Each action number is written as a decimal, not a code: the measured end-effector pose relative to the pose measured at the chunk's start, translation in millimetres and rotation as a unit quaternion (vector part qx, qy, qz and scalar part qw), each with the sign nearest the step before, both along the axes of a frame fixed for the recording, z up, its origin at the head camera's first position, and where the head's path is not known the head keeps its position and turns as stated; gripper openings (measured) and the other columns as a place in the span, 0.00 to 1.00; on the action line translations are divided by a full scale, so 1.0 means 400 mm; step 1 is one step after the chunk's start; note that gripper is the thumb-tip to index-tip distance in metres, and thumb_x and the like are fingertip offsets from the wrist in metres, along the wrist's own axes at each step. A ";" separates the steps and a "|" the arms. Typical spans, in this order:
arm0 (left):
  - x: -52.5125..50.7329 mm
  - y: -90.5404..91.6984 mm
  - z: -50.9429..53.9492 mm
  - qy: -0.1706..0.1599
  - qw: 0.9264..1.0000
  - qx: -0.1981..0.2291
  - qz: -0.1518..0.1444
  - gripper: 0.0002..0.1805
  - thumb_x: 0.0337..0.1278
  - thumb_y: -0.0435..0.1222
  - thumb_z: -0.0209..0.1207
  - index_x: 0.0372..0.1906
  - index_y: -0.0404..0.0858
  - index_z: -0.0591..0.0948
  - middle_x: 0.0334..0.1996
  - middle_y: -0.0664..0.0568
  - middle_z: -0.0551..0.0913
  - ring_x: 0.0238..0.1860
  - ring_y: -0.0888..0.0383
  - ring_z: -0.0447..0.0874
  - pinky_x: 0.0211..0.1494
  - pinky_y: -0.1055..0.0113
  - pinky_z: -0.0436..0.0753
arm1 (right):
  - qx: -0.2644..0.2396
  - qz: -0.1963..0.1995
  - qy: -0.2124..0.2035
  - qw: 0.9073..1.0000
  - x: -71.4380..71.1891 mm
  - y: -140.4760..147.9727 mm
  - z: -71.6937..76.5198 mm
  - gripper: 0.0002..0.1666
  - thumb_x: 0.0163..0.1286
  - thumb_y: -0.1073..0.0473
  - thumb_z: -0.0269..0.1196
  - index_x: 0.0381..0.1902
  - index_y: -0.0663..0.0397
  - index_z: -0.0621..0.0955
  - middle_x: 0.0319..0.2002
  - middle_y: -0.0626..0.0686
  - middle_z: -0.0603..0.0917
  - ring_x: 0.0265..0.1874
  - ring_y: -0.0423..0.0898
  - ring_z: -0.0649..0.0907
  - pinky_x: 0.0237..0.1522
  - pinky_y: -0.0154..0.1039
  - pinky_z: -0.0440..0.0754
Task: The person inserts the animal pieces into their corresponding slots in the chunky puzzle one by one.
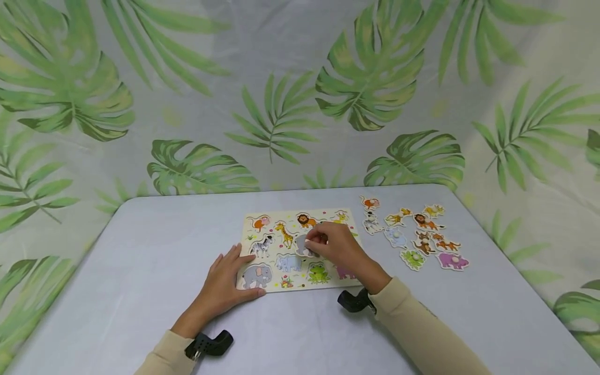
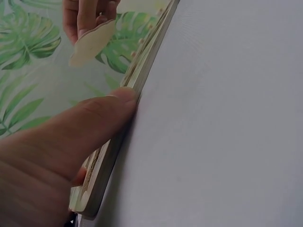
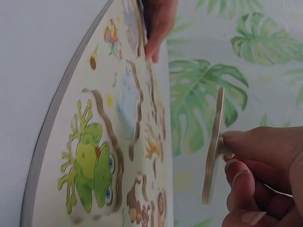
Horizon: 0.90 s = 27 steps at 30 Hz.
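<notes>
A wooden puzzle board (image 1: pixel 281 285) printed with animals lies on the table. My left hand (image 1: pixel 228 278) rests at its near left corner, fingers spread along the left side and thumb (image 2: pixel 124 94) against the near edge. Above the middle of the board, my right hand (image 1: pixel 339 247) pinches the small knob of a grey elephant puzzle piece (image 1: pixel 304 246). In the right wrist view this piece (image 3: pixel 214 149) appears edge-on, apart from the board. Its plain underside shows in the left wrist view. The right hand covers part of the board's right side.
Right of the board lie several loose animal pieces, among them a zebra (image 1: pixel 372 223), a lion (image 1: pixel 426 222), a green frog piece (image 1: pixel 412 259) and a purple hippo piece (image 1: pixel 452 261). A leaf-patterned cloth (image 1: pixel 272 120) hangs behind the white table (image 1: pixel 154 250).
</notes>
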State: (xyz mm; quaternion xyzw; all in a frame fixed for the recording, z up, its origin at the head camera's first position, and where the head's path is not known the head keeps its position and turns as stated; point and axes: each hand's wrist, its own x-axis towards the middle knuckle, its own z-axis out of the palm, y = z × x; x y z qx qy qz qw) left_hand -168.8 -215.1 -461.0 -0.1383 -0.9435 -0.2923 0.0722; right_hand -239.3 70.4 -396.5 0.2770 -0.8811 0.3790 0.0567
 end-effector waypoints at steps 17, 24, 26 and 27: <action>0.003 0.002 -0.005 0.008 1.000 0.004 0.001 0.45 0.38 0.61 0.70 0.62 0.39 0.75 0.72 0.36 0.59 0.73 0.41 0.52 0.73 0.44 0.48 | 0.000 0.010 -0.015 1.000 0.004 -0.074 0.004 0.02 0.60 0.60 0.70 0.31 0.50 0.86 0.23 0.42 0.78 0.24 0.39 0.75 0.26 0.31 0.75; 0.005 0.005 -0.001 0.008 1.000 0.006 0.003 0.45 0.38 0.60 0.71 0.61 0.39 0.76 0.71 0.35 0.59 0.73 0.40 0.52 0.73 0.43 0.49 | 0.005 0.034 -0.010 0.999 0.005 -0.103 0.001 0.02 0.61 0.59 0.69 0.31 0.50 0.86 0.22 0.41 0.78 0.22 0.38 0.75 0.25 0.30 0.75; 0.005 0.006 -0.001 0.007 1.000 0.007 0.003 0.45 0.38 0.60 0.71 0.61 0.39 0.76 0.71 0.35 0.59 0.73 0.40 0.52 0.73 0.42 0.49 | 0.000 0.041 -0.010 0.999 0.006 -0.112 0.000 0.02 0.61 0.59 0.69 0.31 0.51 0.86 0.22 0.41 0.78 0.22 0.37 0.75 0.25 0.30 0.76; 0.006 0.007 -0.001 0.006 1.000 0.007 0.003 0.45 0.38 0.60 0.70 0.61 0.39 0.76 0.71 0.35 0.59 0.73 0.40 0.52 0.73 0.42 0.49 | -0.003 0.045 -0.010 0.999 0.007 -0.117 -0.001 0.02 0.61 0.59 0.69 0.31 0.51 0.86 0.22 0.41 0.78 0.22 0.37 0.75 0.25 0.30 0.76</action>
